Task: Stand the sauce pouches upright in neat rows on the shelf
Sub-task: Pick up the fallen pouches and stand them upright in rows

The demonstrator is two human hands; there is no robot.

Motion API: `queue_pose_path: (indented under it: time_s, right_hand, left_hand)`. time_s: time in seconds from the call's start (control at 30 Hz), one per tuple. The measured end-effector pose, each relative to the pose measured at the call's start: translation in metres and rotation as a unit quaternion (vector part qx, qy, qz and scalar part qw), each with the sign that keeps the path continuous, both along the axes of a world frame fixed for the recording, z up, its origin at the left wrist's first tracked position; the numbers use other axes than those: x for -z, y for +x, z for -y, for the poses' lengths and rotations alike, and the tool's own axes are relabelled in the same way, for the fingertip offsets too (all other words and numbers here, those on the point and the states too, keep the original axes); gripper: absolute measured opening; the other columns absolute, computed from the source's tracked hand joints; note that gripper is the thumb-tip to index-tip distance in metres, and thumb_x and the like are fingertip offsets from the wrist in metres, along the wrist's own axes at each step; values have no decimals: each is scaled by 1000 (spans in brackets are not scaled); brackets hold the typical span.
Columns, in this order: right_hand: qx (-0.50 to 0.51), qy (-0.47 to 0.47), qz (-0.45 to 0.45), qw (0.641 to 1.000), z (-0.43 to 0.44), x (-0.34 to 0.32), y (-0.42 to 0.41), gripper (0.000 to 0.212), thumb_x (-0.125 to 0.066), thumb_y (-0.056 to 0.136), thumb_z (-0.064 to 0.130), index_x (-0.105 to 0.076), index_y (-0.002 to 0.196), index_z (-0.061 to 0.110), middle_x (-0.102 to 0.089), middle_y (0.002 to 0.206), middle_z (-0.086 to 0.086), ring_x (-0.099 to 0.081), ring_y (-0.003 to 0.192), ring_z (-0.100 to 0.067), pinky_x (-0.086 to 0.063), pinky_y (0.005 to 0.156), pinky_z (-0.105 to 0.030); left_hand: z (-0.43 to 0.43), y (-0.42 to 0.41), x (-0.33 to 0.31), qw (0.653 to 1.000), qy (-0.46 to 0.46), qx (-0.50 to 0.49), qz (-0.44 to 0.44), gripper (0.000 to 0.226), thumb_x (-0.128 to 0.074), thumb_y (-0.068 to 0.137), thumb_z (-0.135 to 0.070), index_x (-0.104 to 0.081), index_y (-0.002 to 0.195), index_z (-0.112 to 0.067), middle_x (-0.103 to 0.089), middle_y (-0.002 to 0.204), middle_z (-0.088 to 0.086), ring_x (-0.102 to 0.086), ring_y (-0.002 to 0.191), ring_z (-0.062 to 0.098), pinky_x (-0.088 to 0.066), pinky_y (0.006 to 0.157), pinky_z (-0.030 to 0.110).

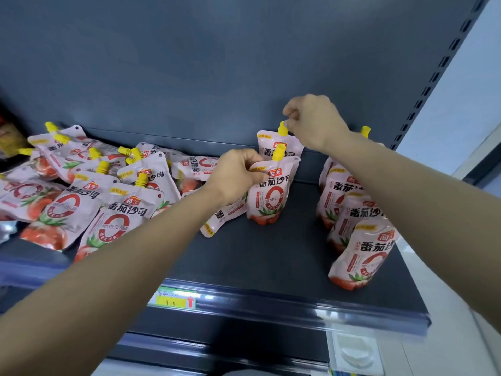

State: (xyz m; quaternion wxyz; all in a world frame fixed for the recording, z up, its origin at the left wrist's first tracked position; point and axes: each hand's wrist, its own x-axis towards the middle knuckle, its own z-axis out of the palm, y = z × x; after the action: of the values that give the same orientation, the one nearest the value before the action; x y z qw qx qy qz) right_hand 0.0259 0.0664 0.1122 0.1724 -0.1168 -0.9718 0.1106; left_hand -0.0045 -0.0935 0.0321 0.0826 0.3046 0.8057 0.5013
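Observation:
Pink-and-white sauce pouches with yellow caps fill a dark grey shelf [271, 256]. My left hand [234, 173] grips the upper left edge of an upright front pouch [271, 196] in the middle. Right behind it stands a rear pouch [267, 142] against the back wall; my right hand [314, 119] pinches its yellow cap. A row of several upright pouches [360, 253] runs front to back on the right, partly behind my right forearm. A loose heap of fallen pouches [89, 191] lies on the left.
One pouch [219, 221] lies flat under my left wrist, beside the front pouch. The shelf's front rail carries a yellow price tag [174, 298]. A slotted upright [439, 69] bounds the shelf on the right. Bare shelf floor lies between the two upright groups.

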Motion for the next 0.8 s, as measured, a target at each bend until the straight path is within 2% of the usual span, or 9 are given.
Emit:
queue_pose_path:
  time_s: [0.1,0.17,0.27,0.4,0.57,0.7,0.8]
  right_hand:
    - [-22,29,-12,999,11,-2,4,32,-53,93,18,-60,123,11,-64,123,-12,-59,112,-32,-49,95,-41]
    - [-40,62,-20,997,19,-4,6,34,-53,94,21,-58,125,11,-61,126,-12,-56,115,-32,-47,95,-40]
    - [-69,116,-33,990,34,-8,9,37,-54,94,23,-56,128,10,-57,130,-11,-52,118,-32,-42,98,-41]
    - [-123,154,-54,979,57,-10,12,43,-58,92,24,-51,132,12,-49,137,-8,-47,123,-30,-36,102,-41]
    - [-200,171,-60,963,93,-1,10,48,-61,90,26,-50,134,14,-46,140,-6,-44,127,-27,-32,104,-39]
    - [-258,198,0,946,118,21,1,54,-63,88,25,-46,138,17,-42,143,-3,-36,134,-24,-29,106,-37]
    - [-296,225,51,927,128,40,-7,63,-66,84,23,-40,141,20,-40,145,-2,-30,137,-23,-28,106,-39]
  left_hand:
    - [16,4,-9,999,6,-20,-28,17,-71,78,-10,-62,91,-14,-63,84,-12,-59,74,-5,-44,65,3]
    - [30,6,-17,992,-35,-43,-113,27,-70,79,-15,-61,104,-14,-63,101,-4,-59,91,7,-46,81,15]
    - [54,12,-33,956,-101,-53,-270,43,-69,80,-19,-56,120,-10,-59,118,7,-54,111,22,-40,99,33]
    - [89,14,-47,914,-137,-78,-373,51,-70,78,-20,-51,125,-8,-56,123,12,-49,118,30,-33,104,41]
    - [132,13,-44,901,-154,-111,-389,56,-72,77,-21,-49,126,-7,-53,127,13,-45,121,30,-26,105,36]
    - [158,12,-28,908,-179,-127,-357,58,-73,76,-23,-49,127,-7,-53,127,13,-45,121,30,-28,105,39]
    - [171,12,-13,910,-202,-132,-338,60,-74,75,-23,-48,127,-8,-53,126,13,-45,120,31,-26,105,37]
